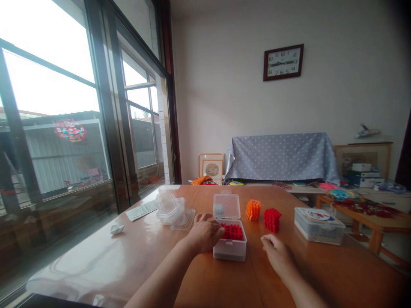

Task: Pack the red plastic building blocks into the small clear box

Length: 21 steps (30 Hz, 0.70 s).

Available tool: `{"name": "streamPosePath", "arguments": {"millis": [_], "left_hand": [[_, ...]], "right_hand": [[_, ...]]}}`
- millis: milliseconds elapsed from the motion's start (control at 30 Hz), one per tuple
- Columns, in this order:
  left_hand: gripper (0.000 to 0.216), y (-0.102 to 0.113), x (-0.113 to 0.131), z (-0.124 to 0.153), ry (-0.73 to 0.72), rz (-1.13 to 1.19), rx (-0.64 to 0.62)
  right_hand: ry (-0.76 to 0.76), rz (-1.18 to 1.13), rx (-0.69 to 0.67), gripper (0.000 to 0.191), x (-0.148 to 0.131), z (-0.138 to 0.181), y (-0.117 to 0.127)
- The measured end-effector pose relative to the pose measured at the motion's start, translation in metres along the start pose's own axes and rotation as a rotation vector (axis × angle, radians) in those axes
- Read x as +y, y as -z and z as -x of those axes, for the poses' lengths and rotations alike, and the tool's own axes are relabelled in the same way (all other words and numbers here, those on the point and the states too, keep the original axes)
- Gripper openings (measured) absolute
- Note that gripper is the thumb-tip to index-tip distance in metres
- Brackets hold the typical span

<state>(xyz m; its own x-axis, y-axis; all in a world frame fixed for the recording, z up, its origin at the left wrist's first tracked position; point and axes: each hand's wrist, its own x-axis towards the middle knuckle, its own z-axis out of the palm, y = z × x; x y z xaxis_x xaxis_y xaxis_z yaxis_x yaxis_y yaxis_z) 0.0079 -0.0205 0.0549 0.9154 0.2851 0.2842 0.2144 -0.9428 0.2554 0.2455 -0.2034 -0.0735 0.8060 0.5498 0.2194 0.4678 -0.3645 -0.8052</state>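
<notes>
At far left, tall windows [105,98] alongside the bench [221,282]. On the bench's left side, a crumpled white scrap [117,229], then a printed sheet [143,210] lying flat near the far edge. Just right of that sheet, a jumble of clear containers [170,210], partly overlapping.

Next, the left hand [205,233], stretched forward from the lower edge, palm down, with fingers partly bent and thumb toward the open box [229,252]. Right at the left side of that box, over or against the rim; impossible to tell whether gripping anything beneath the fingers. Under the hand, beside the box, a small patch of red, mostly hidden.

In the open box, red lattice pieces [233,231] in close rows, partly covered by the thumb; at the back, the clear lid [227,206], raised and tilted away. Right of the lid, upright on the bench, an orange ridged stack [253,210]; just beside it, nearer, a red ridged stack [272,220].

Below the red stack, near but apart, the right hand [278,251], loosely curled, with thumb and forefinger close at the tips; too blurred to tell whether fully closed or pinching something small.

Farther right, a lidded clear box [319,226] with a label on top.
</notes>
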Motion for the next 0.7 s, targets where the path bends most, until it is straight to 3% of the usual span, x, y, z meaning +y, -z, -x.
{"name": "streamPosePath", "arguments": {"millis": [167,300,533,700], "left_hand": [[0.043,-0.010,0.000,0.001,-0.004,0.025,0.060],[0.037,-0.017,-0.006,0.003,0.017,0.120,0.209],[0.041,-0.048,-0.051,0.013,0.298,0.480,0.630],[0.040,-0.076,-0.074,0.023,0.438,0.721,0.671]], "right_hand": [[0.037,-0.024,-0.016,0.039,0.002,-0.001,-0.001],[0.028,-0.022,0.023,0.039,0.000,0.001,0.000],[0.030,-0.043,0.011,0.038,-0.003,0.002,0.003],[0.034,-0.040,0.004,0.038,-0.002,0.003,0.003]]}}
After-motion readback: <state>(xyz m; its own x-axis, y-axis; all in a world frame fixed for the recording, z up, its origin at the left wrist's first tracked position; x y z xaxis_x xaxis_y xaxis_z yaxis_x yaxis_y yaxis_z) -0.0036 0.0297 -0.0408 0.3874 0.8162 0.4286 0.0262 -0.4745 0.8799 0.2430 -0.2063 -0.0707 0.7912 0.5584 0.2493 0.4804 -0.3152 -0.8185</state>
